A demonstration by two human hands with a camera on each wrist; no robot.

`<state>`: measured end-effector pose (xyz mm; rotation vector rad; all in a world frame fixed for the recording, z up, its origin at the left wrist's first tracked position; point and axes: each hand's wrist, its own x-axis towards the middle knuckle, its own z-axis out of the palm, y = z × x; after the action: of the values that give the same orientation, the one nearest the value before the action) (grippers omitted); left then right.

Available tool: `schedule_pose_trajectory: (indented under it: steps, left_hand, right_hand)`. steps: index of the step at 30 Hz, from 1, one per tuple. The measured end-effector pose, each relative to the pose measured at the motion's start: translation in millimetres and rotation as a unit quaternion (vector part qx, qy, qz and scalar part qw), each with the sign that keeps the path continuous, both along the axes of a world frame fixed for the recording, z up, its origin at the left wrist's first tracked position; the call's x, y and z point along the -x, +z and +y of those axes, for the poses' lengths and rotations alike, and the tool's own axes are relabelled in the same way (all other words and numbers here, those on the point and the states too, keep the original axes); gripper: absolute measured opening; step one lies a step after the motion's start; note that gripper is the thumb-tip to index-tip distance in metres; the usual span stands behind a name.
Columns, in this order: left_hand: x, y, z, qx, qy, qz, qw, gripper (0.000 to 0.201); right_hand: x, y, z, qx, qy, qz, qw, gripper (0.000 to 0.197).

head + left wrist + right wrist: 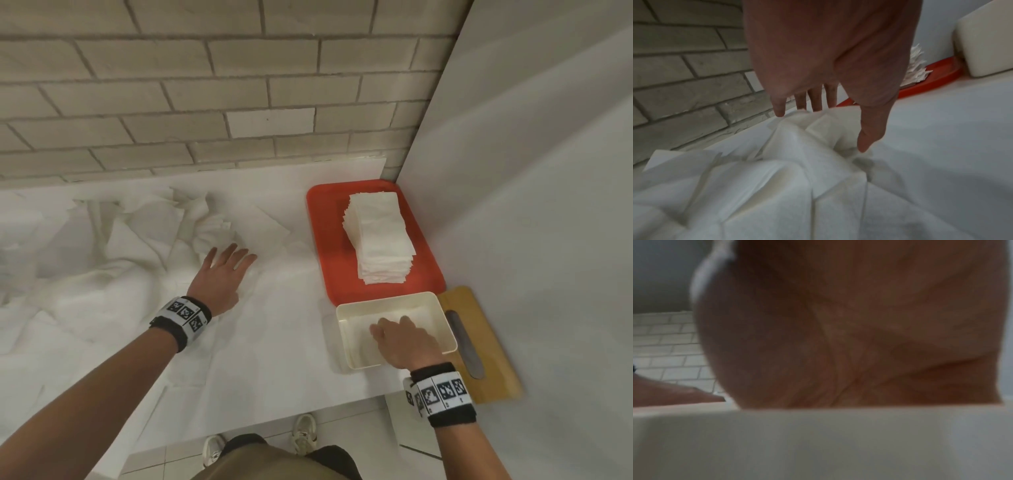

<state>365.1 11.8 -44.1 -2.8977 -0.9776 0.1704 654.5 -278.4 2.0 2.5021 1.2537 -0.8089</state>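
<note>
Head view. At centre of the frame, left hand (221, 274), palm down, fingers straight and spread, tips at the right edge of loose napkins (137, 233) strewn over the left half of a white table (274, 342). Released, nothing grasped. At lower right, right hand (406, 342) inside an open cream box (343, 339), back up, fingers bent down onto white paper (416, 313) on the box floor. Pinching or merely pressing: impossible to tell. Just above the box in the frame, a red tray (325, 240) with a tall, slightly fanned stack (380, 236) of folded napkins. Right of the box, a slotted wooden lid (493, 349), close against a grey panel (531, 171). Across the top, a brick wall (205, 85).

Left wrist view. At top centre, left hand (828, 56) seen from the palm side, fingers straight and apart, tips right at a raised fold of the napkins (797, 162). No clasp. Napkins crumpled across the lower left and centre. At the right edge, part of the tray (931, 81), the stack (916, 68) and a corner of the box (986, 48). Wall (684, 65) at left.

Right wrist view. Blurred. Palm of the right hand (859, 321) over most of the frame, fingers out of sight. Box (818, 443) wall across the lower part, just under the heel of the hand. Grip unreadable here too. Wall (663, 353) at left.
</note>
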Motion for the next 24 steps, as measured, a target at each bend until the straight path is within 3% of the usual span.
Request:
schedule_pose_trajectory:
  steps: [3,5,8,10,13,15,19,22,24]
  left_hand:
    - [0,2,5,0.015,0.021,-0.013,1.000,0.089]
    - [1,3,10,0.015,0.037,-0.018,0.999,0.063]
    - [-2,14,14,0.005,0.062,-0.055,0.997,0.029]
    - [-4,33,13,0.030,0.076,-0.098,0.992,0.025]
    - [-7,76,6,0.138,0.060,-0.226,0.963,0.021]
    - [-8,107,-2,0.220,0.016,-0.309,0.925,0.015]
    - [-15,163,-27,0.365,-0.010,-0.377,0.851,0.029]
    - [-11,176,-39,0.446,-0.002,-0.432,0.784,0.017]
    - [-6,173,-44,0.476,0.018,-0.478,0.738,0.022]
  right_hand:
    - [-1,3,8,0.021,-0.011,0.080,0.997,0.060]
    - [-2,7,8,0.012,-0.009,0.101,0.995,0.055]
    - [2,21,2,-0.032,-0.001,0.056,0.998,0.043]
    - [10,37,4,-0.146,0.003,0.000,0.989,0.025]
    - [28,63,23,-0.387,-0.014,0.048,0.921,0.019]
    - [41,76,47,-0.452,-0.001,0.142,0.880,0.045]
    - [55,89,95,-0.468,-0.024,0.298,0.832,0.094]
    - [64,97,111,-0.422,-0.132,0.492,0.750,0.092]
    - [69,97,114,-0.396,-0.181,0.574,0.693,0.082]
